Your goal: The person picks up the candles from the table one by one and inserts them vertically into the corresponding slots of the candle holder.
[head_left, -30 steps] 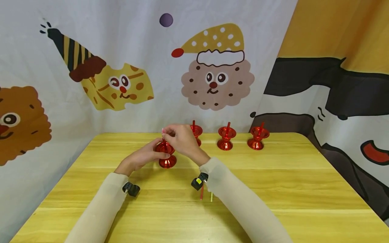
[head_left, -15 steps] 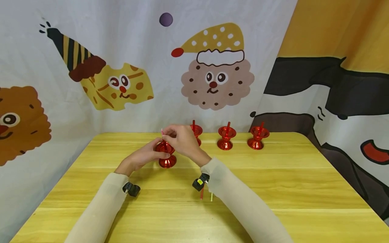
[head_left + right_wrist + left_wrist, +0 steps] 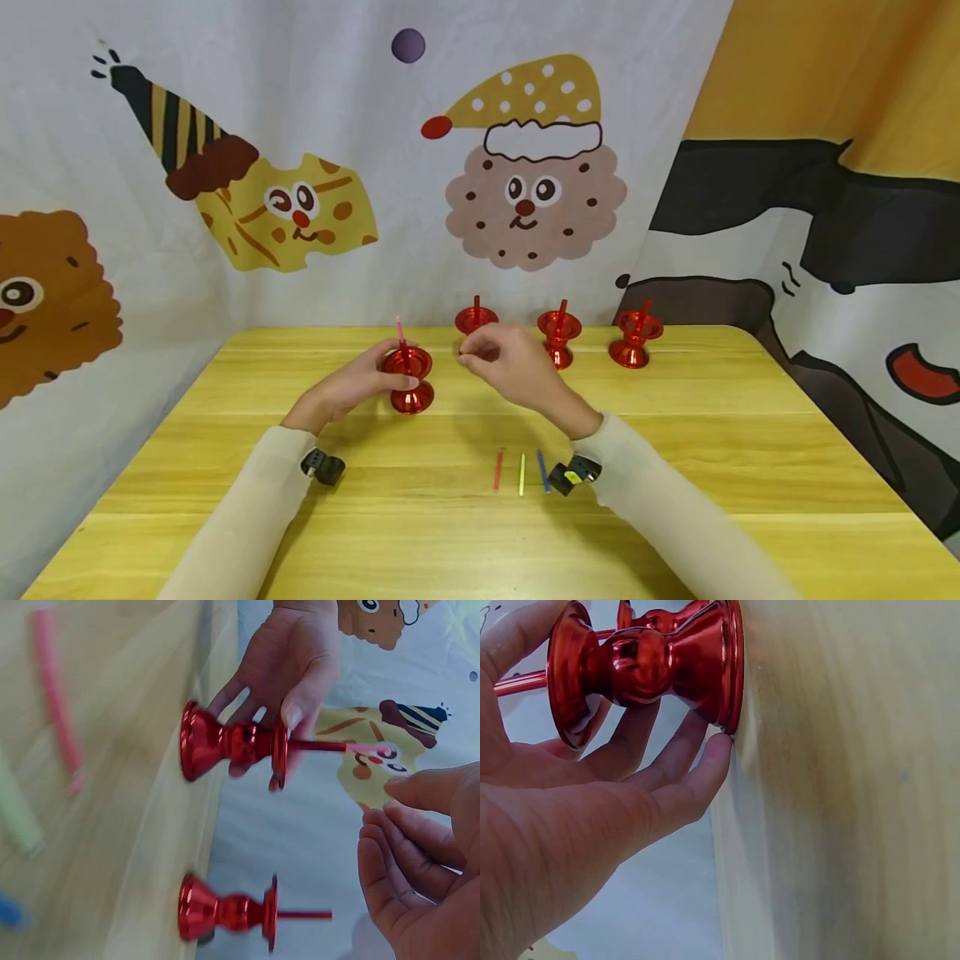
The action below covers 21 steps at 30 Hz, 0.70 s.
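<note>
So, the left grip [image 3: 348, 385] is wrapping around a red stand [image 3: 413, 397] that's sitting upright on the table [image 3: 360, 517], and a pink stick [image 3: 366, 748] is poking out of its tube [image 3: 319, 745]. The right grip [image 3: 513, 364] is hovering to the right, loosely curled, thumb and fingertips staying narrow and clear of the stick. Three other stands [image 3: 630, 353] are lining up farther back, while a red stick [image 3: 498, 472], a yellow one [image 3: 522, 475] and a blue one [image 3: 543, 472] are lying nearer the person.
</note>
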Available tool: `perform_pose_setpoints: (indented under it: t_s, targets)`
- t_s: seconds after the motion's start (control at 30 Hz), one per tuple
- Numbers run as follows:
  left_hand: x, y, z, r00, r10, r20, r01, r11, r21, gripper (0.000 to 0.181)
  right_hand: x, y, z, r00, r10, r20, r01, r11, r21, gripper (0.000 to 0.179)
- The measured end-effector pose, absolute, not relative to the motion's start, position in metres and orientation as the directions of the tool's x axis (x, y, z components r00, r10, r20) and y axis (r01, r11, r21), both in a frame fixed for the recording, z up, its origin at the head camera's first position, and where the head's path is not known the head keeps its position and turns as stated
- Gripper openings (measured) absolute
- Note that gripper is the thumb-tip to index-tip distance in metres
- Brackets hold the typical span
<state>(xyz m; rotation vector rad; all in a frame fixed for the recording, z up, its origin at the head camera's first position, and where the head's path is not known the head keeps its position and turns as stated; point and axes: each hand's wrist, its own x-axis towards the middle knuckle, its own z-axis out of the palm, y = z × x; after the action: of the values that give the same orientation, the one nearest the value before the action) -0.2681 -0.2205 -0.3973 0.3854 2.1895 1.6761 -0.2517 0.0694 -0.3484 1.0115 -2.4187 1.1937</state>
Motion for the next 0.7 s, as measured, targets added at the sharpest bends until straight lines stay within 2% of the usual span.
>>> perform_pose_setpoints:
  t_s: [0.17,0.43,0.7]
  targets:
    - [-0.268,-0.221,-0.396,-0.902,0.417,-0.111,0.004,0.265,0.964,0.077,-0.24,0.104,-0.355,-0.737,-0.466,0.489,-0.675,0.467,-0.571,0.004]
    - [-0.268,-0.221,-0.397,-0.906,0.406,-0.117,-0.003,0.271,0.963,0.076,-0.223,0.147,-0.371,-0.853,-0.431,0.292,-0.489,0.469,-0.735,0.006]
    - [-0.269,-0.22,-0.396,-0.927,0.355,-0.123,-0.013,0.297,0.955,0.077,-0.216,0.18,-0.385,-0.9,-0.399,0.176,-0.362,0.458,-0.812,0.014]
